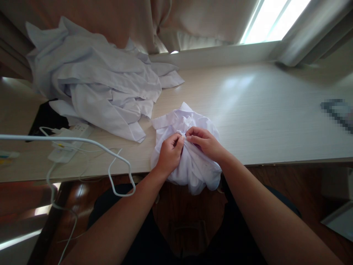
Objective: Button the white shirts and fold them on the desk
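Observation:
A white garment (pixel 193 165), probably a shirt, lies bunched at the table's front edge, its lower folds hanging over it. My left hand (pixel 171 150) pinches the gathered cloth near its middle, thumb and fingers pressed together. Right beside it, my right hand (pixel 205 141) also pinches the fabric, so the fingertips of both hands almost meet. Whatever small part sits between the fingertips is too small to make out. A collar-like point of cloth sticks up behind the hands.
A heap of white shirts (pixel 104 77) covers the back left of the pale table (pixel 264 121). Near it are a black item (pixel 45 117) and a power strip (pixel 66 145). A white cable (pixel 96 141) loops across the left front. Curtains (pixel 198 22) hang behind; a pixelated object is at far right.

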Demonstrator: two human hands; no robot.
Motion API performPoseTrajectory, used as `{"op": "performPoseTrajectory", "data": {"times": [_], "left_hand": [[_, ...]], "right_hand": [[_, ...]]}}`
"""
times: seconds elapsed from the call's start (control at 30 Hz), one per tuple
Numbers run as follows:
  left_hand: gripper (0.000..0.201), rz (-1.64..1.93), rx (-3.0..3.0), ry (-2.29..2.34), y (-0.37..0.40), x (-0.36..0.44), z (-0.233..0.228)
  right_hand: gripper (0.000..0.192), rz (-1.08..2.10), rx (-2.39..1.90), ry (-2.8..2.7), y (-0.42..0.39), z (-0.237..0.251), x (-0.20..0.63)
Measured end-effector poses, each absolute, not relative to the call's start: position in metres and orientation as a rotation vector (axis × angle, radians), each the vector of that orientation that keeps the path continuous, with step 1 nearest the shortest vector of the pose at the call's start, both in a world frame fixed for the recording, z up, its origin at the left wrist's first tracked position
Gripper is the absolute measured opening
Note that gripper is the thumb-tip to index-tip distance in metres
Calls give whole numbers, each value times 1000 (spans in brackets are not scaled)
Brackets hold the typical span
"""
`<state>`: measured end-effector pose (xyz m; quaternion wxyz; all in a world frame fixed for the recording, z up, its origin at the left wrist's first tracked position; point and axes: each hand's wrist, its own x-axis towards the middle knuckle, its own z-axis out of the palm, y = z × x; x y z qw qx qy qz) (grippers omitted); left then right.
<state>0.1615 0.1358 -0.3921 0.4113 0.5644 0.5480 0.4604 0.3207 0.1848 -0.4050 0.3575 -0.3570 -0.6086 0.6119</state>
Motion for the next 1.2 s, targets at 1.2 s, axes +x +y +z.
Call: {"op": "performPoseTrajectory", "data": {"times": [1.2], "left_hand": [[32, 1076, 814, 1162, 140, 153, -403]], "right_hand": [[19, 1743, -994, -1620, 185, -400, 331]]}}
